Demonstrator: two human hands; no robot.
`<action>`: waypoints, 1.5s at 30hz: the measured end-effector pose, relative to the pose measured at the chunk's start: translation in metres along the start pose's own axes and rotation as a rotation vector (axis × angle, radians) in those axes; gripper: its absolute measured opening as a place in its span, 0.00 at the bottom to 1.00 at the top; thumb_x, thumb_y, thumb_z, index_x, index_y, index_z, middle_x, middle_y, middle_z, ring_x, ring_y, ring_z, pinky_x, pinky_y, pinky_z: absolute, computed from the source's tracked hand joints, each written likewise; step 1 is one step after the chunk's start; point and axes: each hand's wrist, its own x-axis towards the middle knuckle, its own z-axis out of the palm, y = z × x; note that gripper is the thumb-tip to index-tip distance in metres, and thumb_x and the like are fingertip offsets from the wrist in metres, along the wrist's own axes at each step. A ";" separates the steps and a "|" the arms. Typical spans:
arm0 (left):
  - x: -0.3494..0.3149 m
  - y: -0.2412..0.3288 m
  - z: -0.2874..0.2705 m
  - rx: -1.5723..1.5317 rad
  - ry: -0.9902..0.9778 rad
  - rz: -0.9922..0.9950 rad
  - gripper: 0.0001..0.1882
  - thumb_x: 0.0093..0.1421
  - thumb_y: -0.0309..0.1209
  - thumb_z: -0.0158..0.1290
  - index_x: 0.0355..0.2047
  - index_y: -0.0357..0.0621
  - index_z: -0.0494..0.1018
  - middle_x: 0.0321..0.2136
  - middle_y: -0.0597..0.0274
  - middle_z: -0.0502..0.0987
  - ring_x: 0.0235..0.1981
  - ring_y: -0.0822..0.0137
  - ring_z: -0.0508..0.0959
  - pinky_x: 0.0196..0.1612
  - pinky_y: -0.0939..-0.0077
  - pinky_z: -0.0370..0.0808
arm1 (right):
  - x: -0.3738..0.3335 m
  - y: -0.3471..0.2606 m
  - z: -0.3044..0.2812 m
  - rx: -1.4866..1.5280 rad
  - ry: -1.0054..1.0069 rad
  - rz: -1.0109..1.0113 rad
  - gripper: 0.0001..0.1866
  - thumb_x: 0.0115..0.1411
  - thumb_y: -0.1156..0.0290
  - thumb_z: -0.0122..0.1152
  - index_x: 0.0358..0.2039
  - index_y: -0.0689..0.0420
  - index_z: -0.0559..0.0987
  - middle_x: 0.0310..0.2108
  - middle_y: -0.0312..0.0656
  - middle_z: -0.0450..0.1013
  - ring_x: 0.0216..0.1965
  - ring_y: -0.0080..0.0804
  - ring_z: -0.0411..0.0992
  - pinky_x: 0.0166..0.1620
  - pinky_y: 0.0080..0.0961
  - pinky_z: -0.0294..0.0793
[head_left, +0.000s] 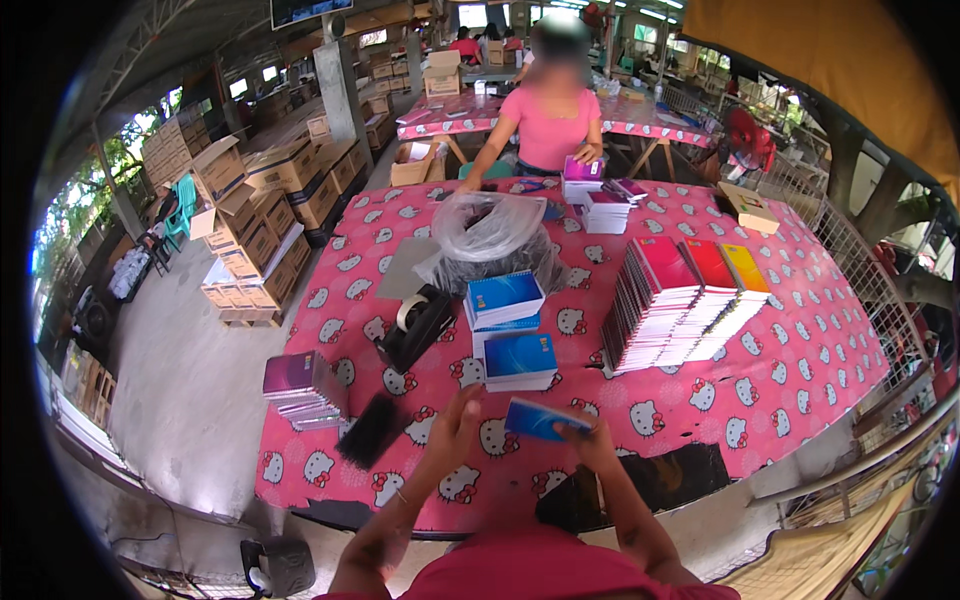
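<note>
My right hand [592, 440] grips a small blue notebook [538, 420] by its right end, above the near side of the table. To its left, my left hand [454, 432] is raised with fingers stretched out, holding nothing. Just beyond my hands lies a stack of blue notebooks [519, 360], and behind it another blue spiral-bound stack [505, 297]. A black tape dispenser [416, 330] with a roll of tape stands left of these stacks. Closer to my left hand lies a black brush-like thing [370, 432], blurred, beside a pile of purple notebooks [304, 388].
Tall stacks of pink, red and yellow notebooks [672, 305] stand at the right on the pink patterned table [800, 330]. A clear plastic bag bundle [490, 235] sits mid-table. Across it, a person in pink [550, 125] handles purple notebooks [583, 175]. Cardboard boxes [255, 235] are piled at left.
</note>
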 end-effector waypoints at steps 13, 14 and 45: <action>0.037 0.074 -0.024 0.188 0.113 0.418 0.11 0.56 0.24 0.61 0.41 0.40 0.81 0.25 0.59 0.76 0.24 0.61 0.74 0.27 0.68 0.70 | 0.020 -0.090 -0.006 0.145 -0.012 -0.016 0.17 0.63 0.74 0.63 0.52 0.62 0.78 0.40 0.34 0.78 0.37 0.16 0.72 0.39 0.16 0.72; 0.037 0.074 -0.023 0.178 0.108 0.411 0.12 0.55 0.24 0.61 0.41 0.41 0.81 0.25 0.59 0.75 0.24 0.61 0.74 0.28 0.68 0.71 | 0.019 -0.090 -0.008 0.148 -0.007 -0.005 0.17 0.63 0.73 0.63 0.52 0.61 0.78 0.40 0.34 0.78 0.37 0.16 0.72 0.39 0.16 0.72; 0.054 0.087 -0.044 0.058 -0.213 0.522 0.15 0.55 0.28 0.63 0.43 0.40 0.78 0.33 0.57 0.77 0.32 0.58 0.78 0.39 0.65 0.74 | 0.011 -0.145 -0.021 -0.150 -0.127 -0.324 0.22 0.54 0.89 0.60 0.49 0.58 0.81 0.40 0.42 0.80 0.30 0.21 0.74 0.35 0.18 0.73</action>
